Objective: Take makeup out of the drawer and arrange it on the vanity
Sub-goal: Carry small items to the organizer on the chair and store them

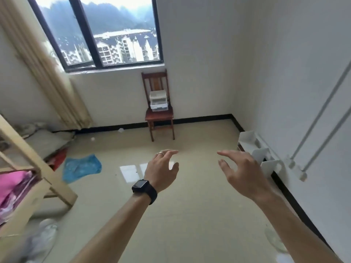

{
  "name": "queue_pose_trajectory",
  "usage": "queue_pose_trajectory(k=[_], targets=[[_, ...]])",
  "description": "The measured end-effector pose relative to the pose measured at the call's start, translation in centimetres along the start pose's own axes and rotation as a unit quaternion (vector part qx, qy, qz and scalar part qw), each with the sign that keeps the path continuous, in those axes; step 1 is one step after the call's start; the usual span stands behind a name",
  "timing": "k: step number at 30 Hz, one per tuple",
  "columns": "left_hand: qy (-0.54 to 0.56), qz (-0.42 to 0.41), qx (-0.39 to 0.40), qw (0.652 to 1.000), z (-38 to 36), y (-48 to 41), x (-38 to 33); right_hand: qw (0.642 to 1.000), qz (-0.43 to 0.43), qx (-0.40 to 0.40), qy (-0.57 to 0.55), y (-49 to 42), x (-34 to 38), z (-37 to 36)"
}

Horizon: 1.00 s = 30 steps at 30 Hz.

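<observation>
- The fingers (171, 153) of the left hand (162, 168) are spread and loosely bent, with nothing in them. Those of the right hand (242, 168) are splayed the same way and also empty. Both hands reach forward above the floor (190, 215), apart from each other.
- The left hand wears one ring (160, 153), and there is one black watch (142, 186) at the wrist.
- One small white drawer unit (159, 101) stands on the seat of one wooden chair (159, 116) against the far wall, well apart from both hands. Its contents are too small to tell, so no makeup can be made out.
- I judge this to be the approach, with nothing taken out yet. The next move calls for closing on the chair and pulling a drawer open.
- One white divided rack (265, 158) stands by the right wall and one blue cloth (82, 166) lies on the floor. No vanity is plainly in view.
</observation>
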<state>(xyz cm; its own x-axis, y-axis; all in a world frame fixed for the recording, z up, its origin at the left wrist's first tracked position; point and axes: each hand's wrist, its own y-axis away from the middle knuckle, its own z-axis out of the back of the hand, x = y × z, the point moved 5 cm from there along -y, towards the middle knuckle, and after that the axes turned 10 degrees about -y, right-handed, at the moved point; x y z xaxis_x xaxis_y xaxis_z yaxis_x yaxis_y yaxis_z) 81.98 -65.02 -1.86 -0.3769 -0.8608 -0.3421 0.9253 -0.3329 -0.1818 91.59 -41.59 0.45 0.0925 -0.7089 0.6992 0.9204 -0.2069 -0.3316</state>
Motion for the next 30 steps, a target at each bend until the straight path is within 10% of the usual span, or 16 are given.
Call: queue_pose_trajectory(k=[30], targets=[[-0.017, 0.062, -0.040, 0.997, -3.1, -62.3, 30.3, 0.995, 0.005, 0.087, -0.045, -64.2, -5.7, -31.1]])
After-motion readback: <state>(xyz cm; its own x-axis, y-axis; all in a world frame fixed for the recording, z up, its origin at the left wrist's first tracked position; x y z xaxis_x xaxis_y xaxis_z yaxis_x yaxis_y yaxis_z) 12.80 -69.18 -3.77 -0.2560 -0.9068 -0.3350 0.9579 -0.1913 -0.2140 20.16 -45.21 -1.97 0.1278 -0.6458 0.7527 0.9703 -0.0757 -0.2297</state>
